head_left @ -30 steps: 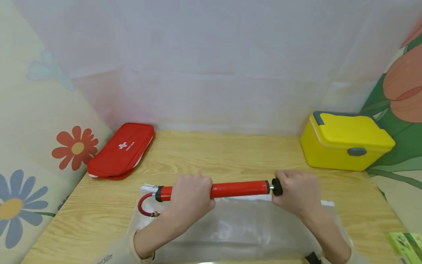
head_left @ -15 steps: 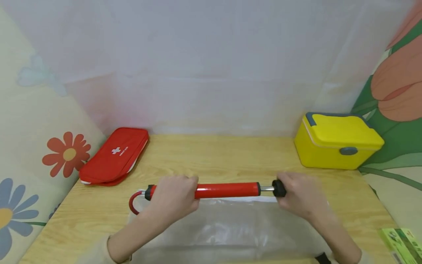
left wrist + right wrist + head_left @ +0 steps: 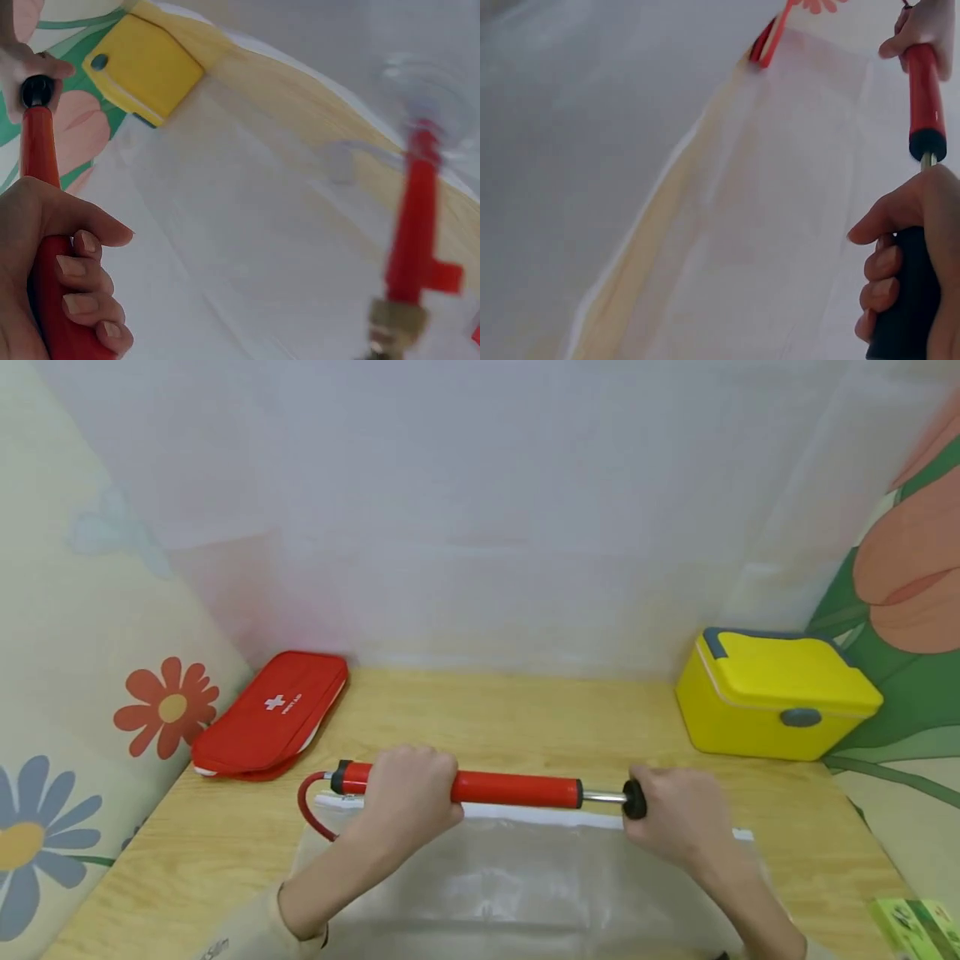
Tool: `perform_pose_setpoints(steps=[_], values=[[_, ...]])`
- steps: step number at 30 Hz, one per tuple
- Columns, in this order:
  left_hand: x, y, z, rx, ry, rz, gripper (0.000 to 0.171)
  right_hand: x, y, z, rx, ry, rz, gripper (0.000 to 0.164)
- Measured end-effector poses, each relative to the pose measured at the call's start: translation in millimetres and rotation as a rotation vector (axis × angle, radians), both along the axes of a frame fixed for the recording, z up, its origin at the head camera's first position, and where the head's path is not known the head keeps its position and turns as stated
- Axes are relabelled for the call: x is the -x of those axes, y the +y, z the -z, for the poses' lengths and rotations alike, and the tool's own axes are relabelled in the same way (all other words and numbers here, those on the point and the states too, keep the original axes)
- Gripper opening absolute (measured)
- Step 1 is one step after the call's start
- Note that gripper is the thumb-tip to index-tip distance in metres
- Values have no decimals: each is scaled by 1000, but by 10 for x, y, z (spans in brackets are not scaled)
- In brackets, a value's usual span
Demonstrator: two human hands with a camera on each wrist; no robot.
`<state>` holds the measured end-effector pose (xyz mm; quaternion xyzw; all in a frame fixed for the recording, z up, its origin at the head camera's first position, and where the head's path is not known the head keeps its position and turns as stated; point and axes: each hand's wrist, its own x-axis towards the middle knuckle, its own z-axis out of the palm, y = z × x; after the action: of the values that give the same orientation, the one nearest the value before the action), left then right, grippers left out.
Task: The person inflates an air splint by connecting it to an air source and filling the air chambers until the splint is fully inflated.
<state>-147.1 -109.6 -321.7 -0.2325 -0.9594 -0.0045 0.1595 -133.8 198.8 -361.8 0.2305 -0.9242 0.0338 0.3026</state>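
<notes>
A red hand pump (image 3: 517,788) spans crosswise above a large translucent plastic bag (image 3: 540,877) in the head view. My left hand (image 3: 412,789) grips its barrel near the hose end, thumb and fingers wrapped round it. The right hand (image 3: 678,810) holds the black handle (image 3: 906,300), with a length of metal rod (image 3: 602,796) showing between handle and barrel. From the pump's left end a red hose (image 3: 306,802) bends down behind my left forearm. Its blurred red nozzle (image 3: 412,225), with a brass-coloured fitting (image 3: 394,319), meets a clear round part (image 3: 420,82) in the left wrist view.
A red first aid pouch (image 3: 273,714) lies at the back left of the wooden table (image 3: 510,710). At the back right stands a yellow box (image 3: 780,702) with a grey handle. A green packet (image 3: 918,927) is at the front right.
The rod has slid farther out of the barrel, from almost fully in. My left hand and the barrel have shifted left, widening the gap to the right hand. Both grips stay the same.
</notes>
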Motion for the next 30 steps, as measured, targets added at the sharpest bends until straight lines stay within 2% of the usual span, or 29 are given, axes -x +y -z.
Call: perform_pose_setpoints(steps=[3,6,10,13,15,19,22,26,30], values=[[-31,76,20,-27,6,2,24,-18,-132,-39,7,10,13,26],[-43,154,20,-54,42,9,23,-46,-270,-92,15,-5,56,26],[-59,257,-34,-72,77,42,18,-94,-428,-158,32,-33,118,28],[-77,293,-84,-52,57,55,18,-107,-496,-183,46,-36,123,27],[-84,269,-99,-28,31,55,19,-95,-497,-170,61,-40,94,25],[-99,103,-68,5,-81,42,18,-40,-313,-88,87,-32,14,23],[-121,-71,-10,23,-138,20,17,-19,-30,-36,98,-43,23,23],[-118,-245,38,33,-135,0,18,-21,322,-15,100,-70,95,27],[-127,-185,20,31,-109,-1,17,-49,446,-2,76,-27,131,27]])
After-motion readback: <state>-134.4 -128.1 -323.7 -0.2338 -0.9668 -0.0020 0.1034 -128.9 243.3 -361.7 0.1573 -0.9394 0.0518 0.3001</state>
